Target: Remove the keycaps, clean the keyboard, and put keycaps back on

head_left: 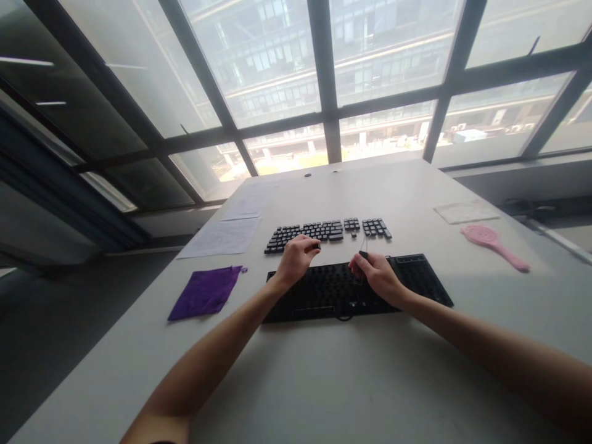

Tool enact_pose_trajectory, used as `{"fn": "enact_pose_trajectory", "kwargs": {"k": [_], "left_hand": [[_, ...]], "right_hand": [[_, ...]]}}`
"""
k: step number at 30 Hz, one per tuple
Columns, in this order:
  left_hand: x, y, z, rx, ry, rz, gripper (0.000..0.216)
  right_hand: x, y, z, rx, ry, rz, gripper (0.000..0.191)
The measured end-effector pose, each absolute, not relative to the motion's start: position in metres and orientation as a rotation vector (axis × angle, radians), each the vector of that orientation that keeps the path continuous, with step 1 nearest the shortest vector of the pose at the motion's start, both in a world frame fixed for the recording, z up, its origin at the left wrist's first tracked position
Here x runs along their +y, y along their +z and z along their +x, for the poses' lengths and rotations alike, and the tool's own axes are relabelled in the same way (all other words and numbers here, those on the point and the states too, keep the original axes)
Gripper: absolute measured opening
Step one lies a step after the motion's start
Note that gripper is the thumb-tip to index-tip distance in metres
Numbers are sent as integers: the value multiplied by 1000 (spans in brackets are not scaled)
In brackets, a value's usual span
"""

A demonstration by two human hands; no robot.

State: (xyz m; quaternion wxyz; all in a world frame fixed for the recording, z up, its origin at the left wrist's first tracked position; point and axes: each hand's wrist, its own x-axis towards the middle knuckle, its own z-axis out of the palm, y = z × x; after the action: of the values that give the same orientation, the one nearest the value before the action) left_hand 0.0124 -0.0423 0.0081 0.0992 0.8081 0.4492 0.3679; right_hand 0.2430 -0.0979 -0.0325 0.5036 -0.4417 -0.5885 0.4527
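Note:
A black keyboard (319,292) with its keycaps off lies across the table before me. Behind it, loose dark keycaps (329,230) sit in rows laid out like a keyboard. My left hand (297,256) is above the keyboard's left part, thumb and fingers pinched on a small black keycap (316,246). Over the middle of the keyboard, my right hand (377,274) is closed around a keycap puller (364,253) with a dark handle. Its thin wire loops point up and away, near the keycaps of the number pad.
A purple cloth pouch (206,294) lies at the left, with paper sheets (219,237) beyond it. On the right are a pink hairbrush (494,245) and a flat pale packet (466,212). Large windows (383,49) rise behind the white table (324,382).

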Motion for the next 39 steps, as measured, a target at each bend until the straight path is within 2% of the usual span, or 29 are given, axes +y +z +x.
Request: {"fn": "enact_pose_trajectory", "kwargs": {"k": [5,13,32,39], "left_hand": [[5,-10,16,1481,858,2545,16],[14,-22,13,1515,759,2586,6],[17,-27,11,1497,805,2582,9],[-3,1,16,1451,917,2598,21]], "right_hand": [[-98,-31,244,-1431,1089,-1076,40],[-98,-33,243,-1438,1102,-1078,40],[-98,-31,244,-1452,1092,-1080,41],[-98,-32,244,-1440,1086,-1059,41]]}}
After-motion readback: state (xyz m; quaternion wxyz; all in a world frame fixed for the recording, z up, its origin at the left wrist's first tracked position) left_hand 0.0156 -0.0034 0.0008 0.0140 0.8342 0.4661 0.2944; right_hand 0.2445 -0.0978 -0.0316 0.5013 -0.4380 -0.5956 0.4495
